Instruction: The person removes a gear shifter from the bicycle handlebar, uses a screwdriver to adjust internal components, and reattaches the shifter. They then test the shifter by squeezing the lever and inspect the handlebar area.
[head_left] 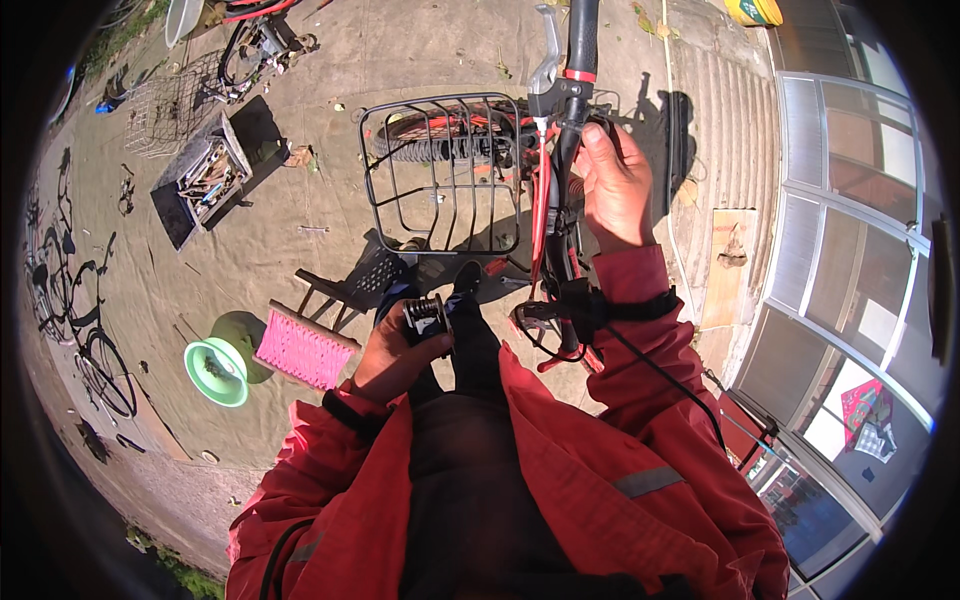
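Note:
My left hand point(388, 360) is closed around a small dark metal part with a coil spring point(428, 317), held low in front of my legs. My right hand point(618, 195) is at the bicycle handlebar point(582, 45), thumb and fingers pinched together beside the bar. Whatever lies between those fingertips is hidden. A silver brake lever point(546, 55) with a red-ringed grip sits just beyond that hand. Red and black cables point(541, 210) run down from the bar. A black wire basket point(440, 187) is left of the handlebar, with a tyre point(425, 150) visible through its bars.
A pink woven stool point(300, 345) stands at left, beside a light green basin point(215, 372). Farther off is an open metal toolbox point(208, 180) full of tools. Other bicycles point(95, 350) are at the left edge. Glazed panels point(850, 250) line the right side.

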